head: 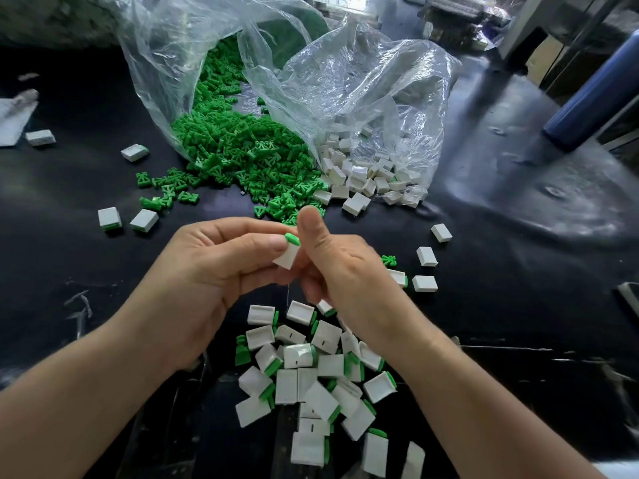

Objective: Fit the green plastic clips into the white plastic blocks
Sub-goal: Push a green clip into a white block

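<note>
Holding one white block point(287, 257) between them, the person's two hands are close together above the black table point(501, 271). The left hand point(207, 267) is pinching the block with thumb and fingers. The right hand point(342, 271) is gripping its other side, thumb sticking up and fingers curled under. A green clip point(292, 238) is poking out of the block's top. Filled blocks point(311, 375) are lying piled below the wrists, and loose clips point(242, 150) are spilling from a clear bag point(166, 63) farther back.
</note>
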`<state>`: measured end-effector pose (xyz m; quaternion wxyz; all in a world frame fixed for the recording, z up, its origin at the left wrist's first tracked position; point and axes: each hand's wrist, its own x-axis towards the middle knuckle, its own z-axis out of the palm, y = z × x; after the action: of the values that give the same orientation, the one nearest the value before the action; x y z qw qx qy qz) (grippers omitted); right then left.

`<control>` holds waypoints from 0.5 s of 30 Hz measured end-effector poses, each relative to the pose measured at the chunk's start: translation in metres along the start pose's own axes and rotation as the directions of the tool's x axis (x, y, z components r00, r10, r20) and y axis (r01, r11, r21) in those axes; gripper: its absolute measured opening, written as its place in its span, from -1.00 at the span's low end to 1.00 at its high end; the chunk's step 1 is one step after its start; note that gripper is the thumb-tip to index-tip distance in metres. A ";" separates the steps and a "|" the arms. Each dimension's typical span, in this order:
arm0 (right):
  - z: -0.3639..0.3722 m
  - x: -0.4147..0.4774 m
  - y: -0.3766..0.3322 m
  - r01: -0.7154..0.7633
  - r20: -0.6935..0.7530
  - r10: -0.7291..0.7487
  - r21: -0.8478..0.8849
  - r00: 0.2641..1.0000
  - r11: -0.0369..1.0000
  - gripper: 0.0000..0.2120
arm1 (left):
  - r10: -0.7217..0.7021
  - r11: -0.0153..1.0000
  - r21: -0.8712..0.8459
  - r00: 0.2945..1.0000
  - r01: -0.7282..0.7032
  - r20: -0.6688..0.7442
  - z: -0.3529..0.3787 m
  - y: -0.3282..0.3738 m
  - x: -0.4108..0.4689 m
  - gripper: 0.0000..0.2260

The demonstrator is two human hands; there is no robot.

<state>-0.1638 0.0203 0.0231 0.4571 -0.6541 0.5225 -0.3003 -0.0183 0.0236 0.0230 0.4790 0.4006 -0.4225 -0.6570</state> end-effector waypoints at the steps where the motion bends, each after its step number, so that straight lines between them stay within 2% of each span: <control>1: -0.003 0.001 0.000 -0.005 -0.030 0.005 0.001 1.000 1.000 -0.23 | -0.003 1.000 0.005 1.000 0.003 -0.008 0.000 0.001 0.000 -0.83; 3: -0.009 0.004 0.000 -0.024 -0.095 0.028 0.048 0.995 0.999 -0.34 | -0.029 1.000 0.002 0.998 0.029 -0.054 0.000 0.000 0.001 -0.78; 5: -0.013 0.005 0.000 -0.019 -0.154 0.037 0.113 0.987 0.993 -0.53 | -0.056 0.998 -0.026 0.994 0.054 -0.090 0.002 -0.001 0.001 -0.80; 8: -0.014 0.005 0.001 0.035 -0.187 -0.008 0.144 0.982 0.989 -0.78 | -0.067 0.998 -0.019 0.993 0.066 -0.097 0.004 -0.002 0.000 -0.78; 15: -0.010 0.004 0.001 0.070 -0.135 -0.062 0.057 0.989 0.996 -0.88 | -0.016 0.995 0.095 0.993 0.027 -0.118 0.002 -0.001 -0.001 -0.68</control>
<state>-0.1723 0.0138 0.0257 0.4311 -0.6351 0.5203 -0.3743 -0.0206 0.0249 0.0227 0.4761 0.4656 -0.4205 -0.6162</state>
